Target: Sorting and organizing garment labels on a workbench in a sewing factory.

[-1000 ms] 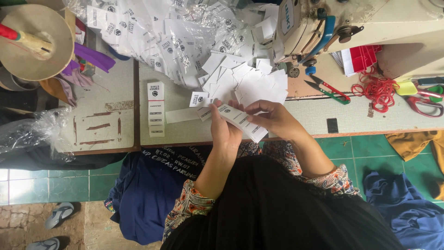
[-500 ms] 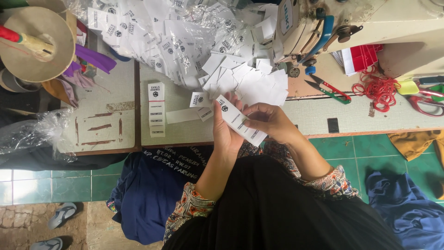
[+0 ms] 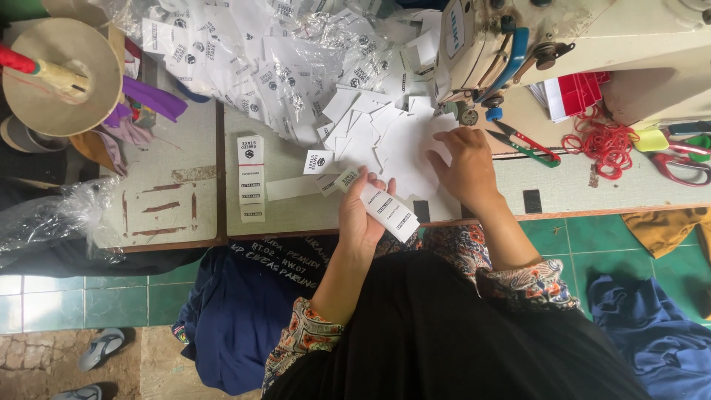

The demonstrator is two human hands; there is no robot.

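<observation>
My left hand (image 3: pixel 361 218) grips a stack of white printed labels (image 3: pixel 386 210) just above the table's front edge. My right hand (image 3: pixel 466 167) rests palm down, fingers spread, on a loose pile of white paper labels (image 3: pixel 370 133) spread over the table. It holds nothing that I can see. A short strip of joined labels (image 3: pixel 250 178) lies flat to the left of my left hand.
A clear plastic bag of more labels (image 3: pixel 244 52) fills the table's back. A sewing machine (image 3: pixel 533 37) stands at the right, with thread snips (image 3: pixel 527 143), red thread (image 3: pixel 603 141) and scissors (image 3: pixel 685 167). A thread cone (image 3: pixel 55 74) is far left. Blue cloth (image 3: pixel 244 311) lies below.
My right hand has let go of the label stack and moved up and right onto the loose pile. My left hand still holds the stack.
</observation>
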